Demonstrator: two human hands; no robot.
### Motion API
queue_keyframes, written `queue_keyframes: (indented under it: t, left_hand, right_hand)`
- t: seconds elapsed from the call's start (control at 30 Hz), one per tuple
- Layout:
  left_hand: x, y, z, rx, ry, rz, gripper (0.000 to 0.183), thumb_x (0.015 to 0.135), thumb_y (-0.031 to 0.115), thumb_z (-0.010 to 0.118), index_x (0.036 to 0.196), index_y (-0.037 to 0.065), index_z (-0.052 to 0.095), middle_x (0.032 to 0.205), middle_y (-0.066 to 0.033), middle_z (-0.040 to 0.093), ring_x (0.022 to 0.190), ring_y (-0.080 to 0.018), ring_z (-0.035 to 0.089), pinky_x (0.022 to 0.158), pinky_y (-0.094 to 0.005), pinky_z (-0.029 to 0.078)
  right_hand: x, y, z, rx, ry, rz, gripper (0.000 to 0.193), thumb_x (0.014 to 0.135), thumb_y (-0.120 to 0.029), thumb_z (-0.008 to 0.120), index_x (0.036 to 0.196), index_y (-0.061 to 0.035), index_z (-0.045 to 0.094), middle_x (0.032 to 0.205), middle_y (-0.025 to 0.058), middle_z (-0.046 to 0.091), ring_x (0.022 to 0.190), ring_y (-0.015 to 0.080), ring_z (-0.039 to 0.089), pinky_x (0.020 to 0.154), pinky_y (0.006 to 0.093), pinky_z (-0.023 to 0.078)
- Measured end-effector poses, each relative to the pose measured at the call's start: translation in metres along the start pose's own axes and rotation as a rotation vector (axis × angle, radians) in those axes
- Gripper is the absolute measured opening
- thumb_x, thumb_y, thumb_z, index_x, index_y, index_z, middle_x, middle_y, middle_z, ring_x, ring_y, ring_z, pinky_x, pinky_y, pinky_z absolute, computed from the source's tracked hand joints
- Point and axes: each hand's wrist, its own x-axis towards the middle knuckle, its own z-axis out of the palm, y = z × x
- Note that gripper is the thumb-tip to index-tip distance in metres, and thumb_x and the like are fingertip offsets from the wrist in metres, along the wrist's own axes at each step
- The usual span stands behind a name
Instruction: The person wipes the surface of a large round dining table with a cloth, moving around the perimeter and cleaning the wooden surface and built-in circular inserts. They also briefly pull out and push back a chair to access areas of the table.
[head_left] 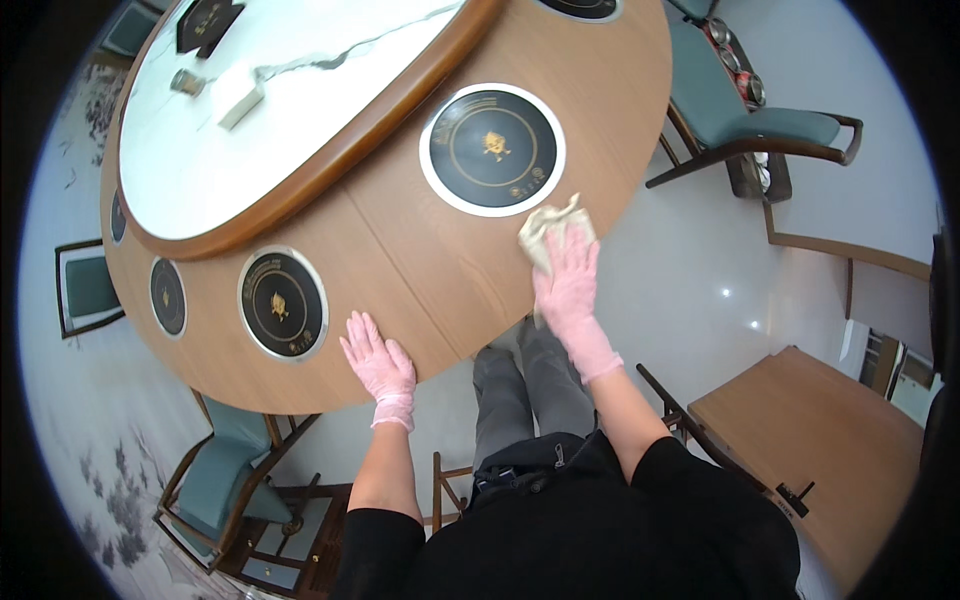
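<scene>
My right hand [568,285], in a pink glove, presses a crumpled cream cloth [548,222] onto the edge of a round wooden table [400,270]. The cloth bunches out past the fingertips, just below a round black cooktop [492,150] with a silver rim set into the table. Also gloved in pink, my left hand [380,362] lies flat on the tabletop near its front edge, fingers stretched and holding nothing. To its left is another inset black cooktop [283,304].
A white marble-look turntable [290,120] with a wooden rim carries a small jar [187,82], a white box [238,97] and a dark sign [207,25]. Teal chairs stand at the right [740,125] and lower left [222,480]. A wooden door [805,450] is at lower right.
</scene>
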Motion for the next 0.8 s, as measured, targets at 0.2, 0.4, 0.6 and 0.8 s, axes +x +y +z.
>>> queue_keyframes:
  t: [0.2, 0.4, 0.6, 0.8]
  left_hand:
    - [0.001, 0.004, -0.002, 0.049, -0.041, 0.010, 0.062, 0.093, 0.020, 0.042, 0.149, -0.004, 0.033, 0.158, -0.0209, 0.030, 0.149, -0.0359, 0.023, 0.123, -0.0508, 0.011]
    - [0.000, 0.002, -0.002, 0.093, -0.061, 0.011, 0.062, 0.095, 0.023, 0.038, 0.151, -0.004, 0.029, 0.160, -0.0197, 0.027, 0.150, -0.0353, 0.021, 0.124, -0.0492, 0.011]
    - [-0.001, -0.004, -0.002, 0.104, -0.047, 0.016, 0.062, 0.096, 0.024, 0.035, 0.151, -0.004, 0.029, 0.159, -0.0201, 0.027, 0.149, -0.0364, 0.021, 0.124, -0.0496, 0.011]
    - [0.004, 0.004, -0.007, 0.095, -0.061, 0.012, 0.063, 0.095, 0.024, 0.036, 0.150, -0.006, 0.029, 0.159, -0.0221, 0.026, 0.149, -0.0375, 0.021, 0.123, -0.0503, 0.011]
  right_hand:
    - [0.128, 0.082, -0.006, 0.141, 0.282, 0.500, 0.068, 0.095, -0.034, 0.055, 0.153, -0.0068, 0.033, 0.159, 0.0263, 0.022, 0.149, 0.0400, 0.020, 0.122, 0.0510, 0.014]
    - [0.226, 0.158, -0.035, 0.328, 0.303, 0.640, 0.068, 0.097, -0.039, 0.052, 0.154, -0.0096, 0.030, 0.158, 0.0249, 0.025, 0.144, 0.0387, 0.031, 0.117, 0.0415, 0.030]
    - [0.255, 0.175, -0.056, 0.807, 0.367, 0.865, 0.063, 0.100, -0.045, 0.049, 0.154, -0.0175, 0.031, 0.131, 0.0227, 0.059, 0.118, 0.0360, 0.059, 0.100, 0.0430, 0.046]
    - [0.218, 0.143, -0.036, 0.815, 0.482, 0.891, 0.058, 0.100, -0.043, 0.045, 0.148, -0.0099, 0.040, 0.129, 0.0211, 0.062, 0.118, 0.0372, 0.060, 0.099, 0.0438, 0.046]
